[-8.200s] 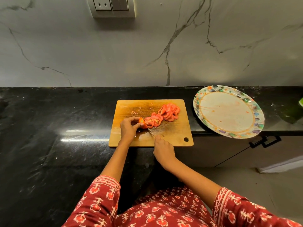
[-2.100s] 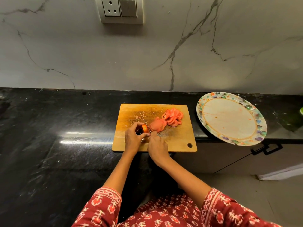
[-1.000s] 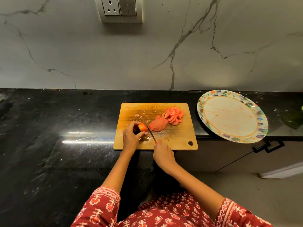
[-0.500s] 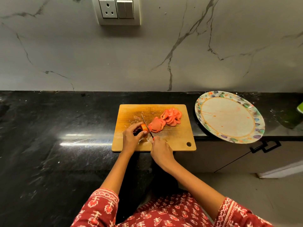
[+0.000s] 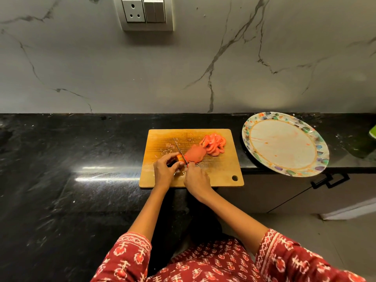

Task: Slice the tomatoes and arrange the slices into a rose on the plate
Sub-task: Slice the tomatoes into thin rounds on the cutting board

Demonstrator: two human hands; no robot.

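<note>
Head view: left hand [image 5: 162,169] pinches tomato end [image 5: 179,158] on board [image 5: 221,169]; right hand [image 5: 196,180] grips knife [image 5: 179,148].

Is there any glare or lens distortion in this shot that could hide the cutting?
Head view: a bright glare streak lies on the black counter left of the cutting board, clear of the knife; wide-angle bending curves the counter edge; the tomato slices are evenly lit.

No readable text, label, brand, number or sign anywhere: none on the board [image 5: 219,169], plate [image 5: 317,159], wall socket [image 5: 133,11] or switches [image 5: 155,10].
</note>
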